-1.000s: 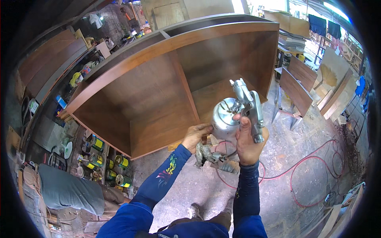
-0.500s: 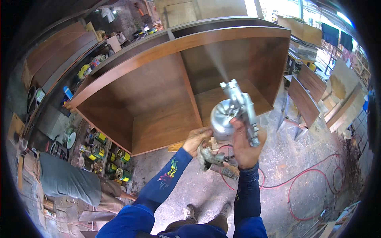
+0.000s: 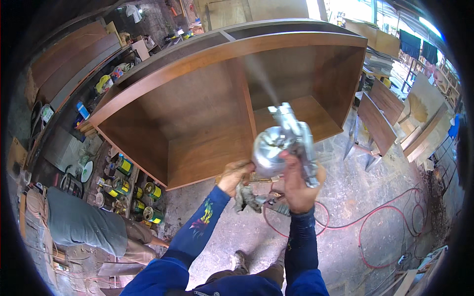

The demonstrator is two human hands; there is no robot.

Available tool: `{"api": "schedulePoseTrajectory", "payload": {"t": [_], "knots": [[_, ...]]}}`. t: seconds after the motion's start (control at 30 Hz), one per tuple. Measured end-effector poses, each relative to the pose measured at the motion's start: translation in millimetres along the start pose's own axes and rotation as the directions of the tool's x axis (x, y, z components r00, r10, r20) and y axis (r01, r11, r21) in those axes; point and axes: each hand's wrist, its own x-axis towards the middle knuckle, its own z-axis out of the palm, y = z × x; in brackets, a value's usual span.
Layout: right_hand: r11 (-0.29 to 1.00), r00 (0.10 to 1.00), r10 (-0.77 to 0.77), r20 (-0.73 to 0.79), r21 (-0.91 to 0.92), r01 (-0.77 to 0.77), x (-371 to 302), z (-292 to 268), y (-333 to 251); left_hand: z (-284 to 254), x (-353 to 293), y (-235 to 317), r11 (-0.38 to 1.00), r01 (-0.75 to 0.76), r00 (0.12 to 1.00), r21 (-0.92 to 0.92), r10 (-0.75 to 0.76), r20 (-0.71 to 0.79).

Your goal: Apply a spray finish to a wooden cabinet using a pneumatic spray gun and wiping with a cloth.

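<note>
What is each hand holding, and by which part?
Right hand: spray gun, by its handle. Left hand: rag, by its upper end, fingertips near the cup.

The grey, speckled floor bears a looping red hose and the person's shoes.

The gun is silver, the cabinet brown, the hose red. The left sleeve is blue, printed yellow and red.

Daylight glare far right beyond the right-hand fingers; wooden cabinet corners ahead dim. Spray gun at the fingers motion-blurred. Fisheye bends edges, rim black.
</note>
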Motion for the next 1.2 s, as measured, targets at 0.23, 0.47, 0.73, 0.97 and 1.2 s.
{"api": "schedulePoseTrajectory", "payload": {"t": [0.23, 0.47, 0.73, 0.97, 1.2], "knots": [[0.997, 0.998, -0.002, 0.061, -0.083, 0.007, -14, 23, -13, -22, -20, 5, 0.997, 0.049, 0.994, 0.054, -0.044, -0.102], [0.957, 0.877, -0.281, 0.390, 0.053, 0.284, -39, 116, -31, -105, -112, 8, 0.965, -0.143, 0.972, -0.220, 0.095, -0.213], [0.999, 0.974, -0.028, 0.224, -0.025, 0.034, -56, 99, -21, -93, -87, 1, 0.999, -0.037, 0.974, -0.003, 0.035, -0.225], [0.943, 0.897, -0.278, 0.344, -0.078, 0.323, -63, 96, -33, -100, -105, -4, 0.997, 0.022, 0.992, -0.072, -0.031, -0.124], [0.987, 0.995, 0.100, 0.009, -0.127, -0.098, -84, 87, -27, -88, -79, 5, 0.993, 0.110, 0.989, 0.036, -0.106, -0.099]]}}
